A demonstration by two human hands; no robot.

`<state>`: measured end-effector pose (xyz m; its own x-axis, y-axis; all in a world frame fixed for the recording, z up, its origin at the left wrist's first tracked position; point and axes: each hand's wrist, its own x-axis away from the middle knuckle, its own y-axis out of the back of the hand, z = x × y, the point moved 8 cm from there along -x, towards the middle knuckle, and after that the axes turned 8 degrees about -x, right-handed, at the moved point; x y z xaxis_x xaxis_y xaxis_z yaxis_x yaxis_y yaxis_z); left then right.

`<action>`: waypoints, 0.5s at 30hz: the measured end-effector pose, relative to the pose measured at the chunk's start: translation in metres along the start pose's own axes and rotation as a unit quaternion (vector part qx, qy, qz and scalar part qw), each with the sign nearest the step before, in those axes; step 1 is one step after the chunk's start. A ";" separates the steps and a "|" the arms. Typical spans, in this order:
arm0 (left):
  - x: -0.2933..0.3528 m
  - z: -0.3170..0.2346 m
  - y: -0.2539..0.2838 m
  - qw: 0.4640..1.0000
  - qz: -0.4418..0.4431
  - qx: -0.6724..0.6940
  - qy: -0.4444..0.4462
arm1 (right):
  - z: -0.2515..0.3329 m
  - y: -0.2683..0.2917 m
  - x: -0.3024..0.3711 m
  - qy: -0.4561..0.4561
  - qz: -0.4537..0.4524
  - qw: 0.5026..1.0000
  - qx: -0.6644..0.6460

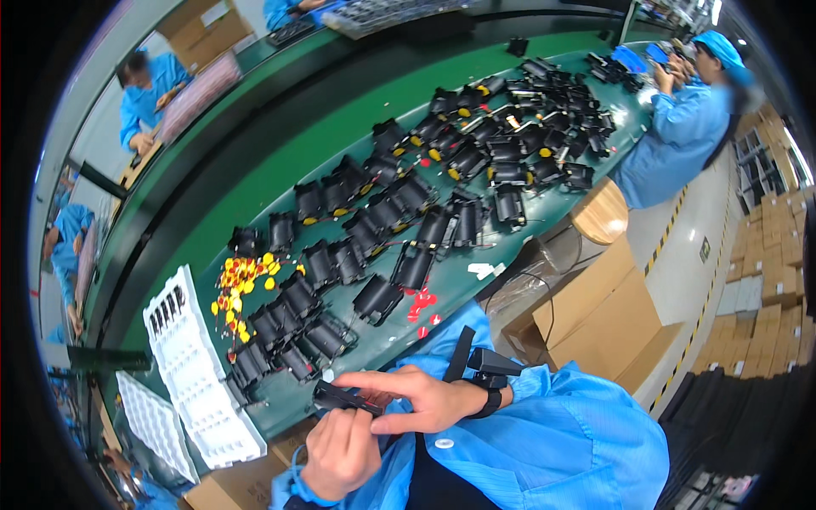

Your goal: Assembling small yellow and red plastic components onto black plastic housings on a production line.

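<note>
Head camera, looking down: two bare hands meet near the bottom edge, and between them is a small black part (347, 398), just past the near edge of a long green table (372, 342). The left hand (342, 452) is curled almost closed, with its bent fingers holding the black part from below. The right hand (425, 401) is partly open, with its pointing finger stretched along the top of the part and its thumb near the other side, so the part sits in its grip too. The lower fingers of the right hand are hard to see. A black band (493, 401) goes around the right wrist, and both arms wear blue sleeves (586, 425). Lots of black cases (377, 299) lie on the table, some in rough rows and many in a big messy pile at the far end. Yellow round bits (242, 285) sit in a heap on the left, and red bits (422, 299) lie close to the near edge, with a few white pieces (482, 270) to their right. A white tray (197, 374) stands at the left end, with small black pieces (167, 308) in its top part, and another white tray (153, 422) is beside it. To the right are an open brown box (595, 314), a round wooden stool (601, 211) and a person in blue (676, 140) at the table
</note>
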<state>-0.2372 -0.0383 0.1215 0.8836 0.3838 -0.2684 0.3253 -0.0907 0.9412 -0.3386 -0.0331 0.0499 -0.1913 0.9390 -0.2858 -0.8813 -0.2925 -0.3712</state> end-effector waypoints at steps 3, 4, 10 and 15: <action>0.010 0.022 -0.022 0.945 -0.093 0.253 0.184 | -0.014 0.022 0.010 -0.045 -0.027 0.998 0.019; 0.015 0.025 -0.034 0.914 -0.103 0.333 0.208 | -0.012 0.031 0.018 -0.057 -0.045 0.997 0.015; 0.064 0.026 -0.065 0.813 -0.109 0.517 0.245 | 0.054 0.141 0.065 0.040 -0.296 0.950 0.096; 0.077 0.037 -0.100 0.845 -0.036 0.450 0.287 | 0.136 0.273 0.055 0.108 -0.511 0.806 0.278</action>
<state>-0.1890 -0.0334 -0.0009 0.6256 0.7772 0.0676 0.7243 -0.6108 0.3197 -0.6486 -0.0362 0.0533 0.7846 0.5669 -0.2510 -0.5996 0.7968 -0.0751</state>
